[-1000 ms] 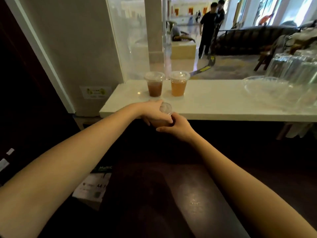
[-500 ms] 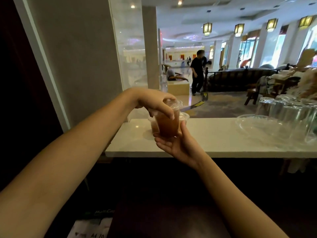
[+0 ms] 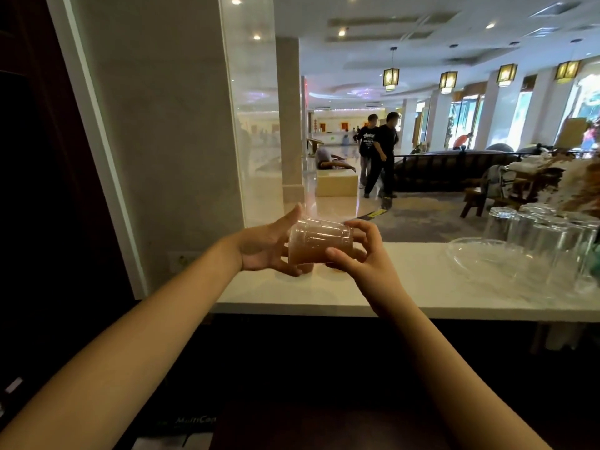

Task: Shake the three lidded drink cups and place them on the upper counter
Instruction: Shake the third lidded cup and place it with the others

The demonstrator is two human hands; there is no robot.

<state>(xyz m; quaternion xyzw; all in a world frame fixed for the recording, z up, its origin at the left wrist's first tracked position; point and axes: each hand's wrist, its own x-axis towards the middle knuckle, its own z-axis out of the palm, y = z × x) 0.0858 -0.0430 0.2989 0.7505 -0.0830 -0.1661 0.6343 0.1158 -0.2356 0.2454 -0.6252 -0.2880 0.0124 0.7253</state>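
A clear lidded cup (image 3: 319,243) half full of brown drink lies on its side in the air above the white upper counter (image 3: 406,287). My left hand (image 3: 266,250) presses against its lid end on the left. My right hand (image 3: 358,254) grips its base end on the right. The liquid pools along the cup's lower side. The two other drink cups stand on the counter behind my hands and are almost wholly hidden; only an orange sliver (image 3: 337,271) shows under my right fingers.
Several upturned clear glasses (image 3: 539,235) and a clear bowl (image 3: 477,258) stand on the counter's right part. A grey wall (image 3: 168,141) and glass panel close the left. Beyond the counter is a lobby with two people walking. A dark lower surface lies beneath my arms.
The cup went from upright, held by lid and base, to lying sideways between both hands. My view has tilted further up, and the two cups on the counter became hidden.
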